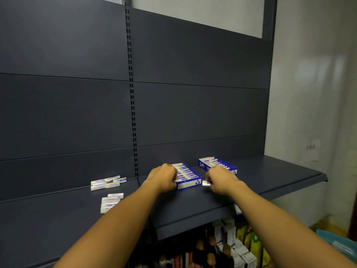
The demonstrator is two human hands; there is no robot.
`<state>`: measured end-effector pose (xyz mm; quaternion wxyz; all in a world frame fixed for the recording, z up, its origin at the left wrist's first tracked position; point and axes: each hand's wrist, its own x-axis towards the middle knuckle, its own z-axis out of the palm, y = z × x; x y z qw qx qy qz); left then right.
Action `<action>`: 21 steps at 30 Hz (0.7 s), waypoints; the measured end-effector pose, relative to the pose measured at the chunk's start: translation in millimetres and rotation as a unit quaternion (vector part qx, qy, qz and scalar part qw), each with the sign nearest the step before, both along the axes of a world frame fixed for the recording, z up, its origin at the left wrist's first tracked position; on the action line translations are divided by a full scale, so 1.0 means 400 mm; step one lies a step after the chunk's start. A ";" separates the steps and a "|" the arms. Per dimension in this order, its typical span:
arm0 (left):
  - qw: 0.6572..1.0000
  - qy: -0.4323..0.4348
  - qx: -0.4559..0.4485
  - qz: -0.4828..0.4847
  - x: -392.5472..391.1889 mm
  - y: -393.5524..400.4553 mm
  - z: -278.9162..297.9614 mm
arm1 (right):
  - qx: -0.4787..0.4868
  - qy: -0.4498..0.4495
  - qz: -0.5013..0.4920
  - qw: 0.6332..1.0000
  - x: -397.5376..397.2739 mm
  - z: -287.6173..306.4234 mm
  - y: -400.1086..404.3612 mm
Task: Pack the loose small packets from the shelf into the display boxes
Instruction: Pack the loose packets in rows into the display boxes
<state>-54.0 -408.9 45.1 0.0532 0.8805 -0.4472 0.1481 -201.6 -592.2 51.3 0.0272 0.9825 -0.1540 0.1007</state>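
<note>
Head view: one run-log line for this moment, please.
left hand: on near display box | right hand: holding small packet | loose packets: remain on shelf

No text legible; print on blue display boxes (pixel 187 176) and loose packets (pixel 108 182) too blurred.

The single head camera looked forward and slightly down at the dark shelf (pixel 270 176) from close in front, arm's reach away.
</note>
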 end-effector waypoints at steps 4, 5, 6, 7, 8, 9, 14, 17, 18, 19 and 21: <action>1.000 0.020 -0.004 0.000 -0.058 -0.058 -0.016 | 0.013 0.003 -0.001 1.000 -0.066 -0.013 -0.058; 1.000 0.029 -0.005 0.001 -0.070 -0.071 -0.019 | 0.016 0.004 -0.001 1.000 -0.082 -0.015 -0.071; 0.999 0.035 -0.007 0.003 -0.083 -0.083 -0.020 | 0.019 0.004 -0.001 1.000 -0.095 -0.017 -0.085; 0.999 0.039 -0.008 0.005 -0.094 -0.094 -0.020 | 0.022 0.004 -0.001 1.000 -0.108 -0.019 -0.099; 0.999 0.042 -0.011 0.008 -0.106 -0.106 -0.019 | 0.023 0.003 -0.001 1.000 -0.119 -0.021 -0.113; 0.999 0.043 -0.013 0.009 -0.117 -0.118 -0.017 | 0.025 0.003 -0.002 1.000 -0.130 -0.023 -0.127; 0.999 0.034 -0.004 0.019 -0.156 -0.186 -0.001 | 0.039 0.002 -0.013 0.999 -0.164 -0.035 -0.201; 1.000 0.024 -0.011 0.010 -0.157 -0.233 0.011 | 0.043 -0.006 -0.016 0.999 -0.169 -0.037 -0.247; 1.000 0.022 -0.012 0.005 -0.155 -0.250 0.013 | 0.040 -0.007 -0.018 0.999 -0.169 -0.037 -0.263; 1.000 0.021 -0.012 0.001 -0.152 -0.267 0.014 | 0.037 -0.006 -0.021 0.999 -0.168 -0.039 -0.279; 1.000 0.020 -0.013 -0.008 -0.143 -0.302 0.015 | 0.031 -0.007 -0.026 0.999 -0.161 -0.041 -0.312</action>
